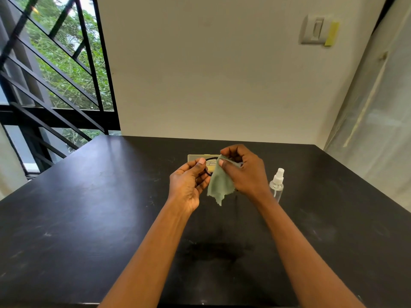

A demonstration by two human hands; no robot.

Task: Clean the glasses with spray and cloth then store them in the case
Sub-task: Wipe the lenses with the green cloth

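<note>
My left hand holds dark-rimmed glasses above the black table; only part of one round rim shows between my fingers. My right hand pinches a pale green cloth against the glasses, and the cloth's lower corner hangs free. Behind my hands a beige glasses case lies on the table, mostly hidden. A clear spray bottle with a white nozzle stands upright just right of my right wrist.
The table reaches a cream wall at the back. A window with black bars is at the left, and a plastic-covered surface rises at the right. A wall switch sits high up.
</note>
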